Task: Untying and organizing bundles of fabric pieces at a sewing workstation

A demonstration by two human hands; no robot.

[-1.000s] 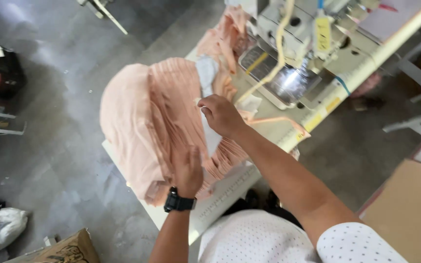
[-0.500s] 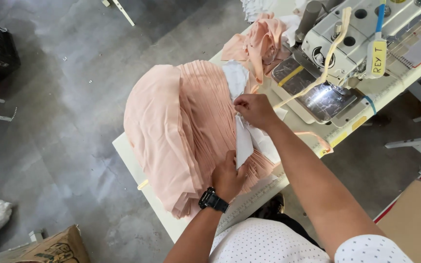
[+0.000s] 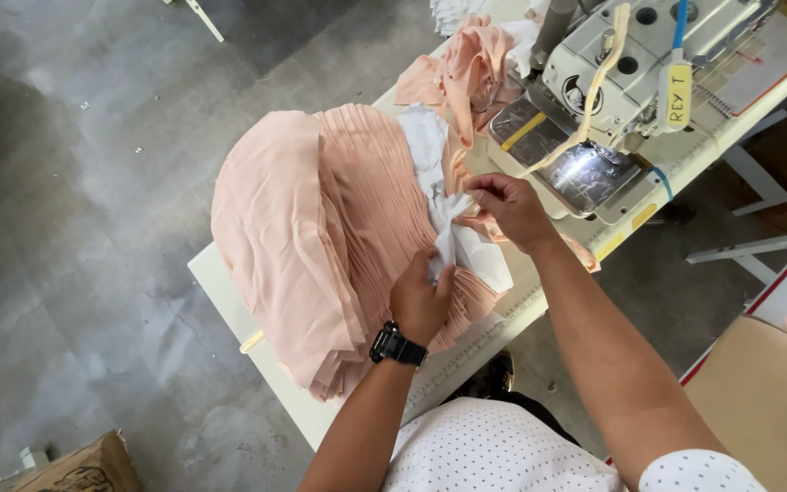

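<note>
A thick stack of peach pleated fabric (image 3: 321,228) hangs over the left end of a white sewing table (image 3: 229,301). A strip of white lining cloth (image 3: 444,214) lies across its right side. My left hand (image 3: 421,296), with a black watch on the wrist, pinches the lower part of this white cloth. My right hand (image 3: 507,205) grips the peach and white edges higher up, just in front of the sewing machine (image 3: 621,91).
More bunched peach fabric (image 3: 462,68) sits behind the machine's needle area. A cardboard box (image 3: 75,465) stands on the grey floor at bottom left. A brown board (image 3: 767,401) is at the right, with white metal legs (image 3: 749,251) nearby.
My left hand has moved from flat on the lower fabric up to the white cloth and pinched it. My right hand has stayed near the machine, gripping the edge.
</note>
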